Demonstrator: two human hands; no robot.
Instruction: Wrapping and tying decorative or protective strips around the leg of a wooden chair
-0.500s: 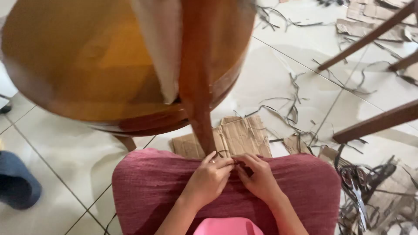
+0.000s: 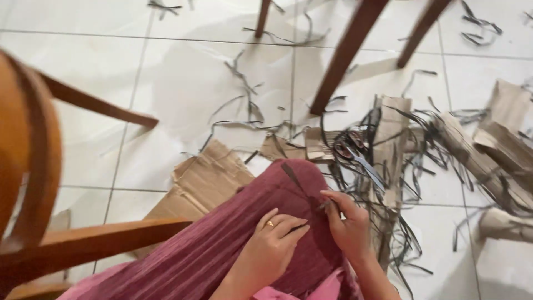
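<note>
Since the earlier frame the view has swung right: the round wooden table that filled the upper left now shows only as a curved edge (image 2: 25,161) at the far left, and more littered floor lies open. White floor tiles (image 2: 183,94) carry scattered dark strips (image 2: 244,89) and torn cardboard pieces (image 2: 208,178). Dark chair legs (image 2: 347,53) stand at the far side, and scissors (image 2: 355,153) lie among the scraps on the right. On the maroon pleated skirt (image 2: 233,239) over the knee, the left hand (image 2: 272,244), wearing a ring, and the right hand (image 2: 347,222) pinch a thin dark strip (image 2: 297,180) between pressed fingertips.
</note>
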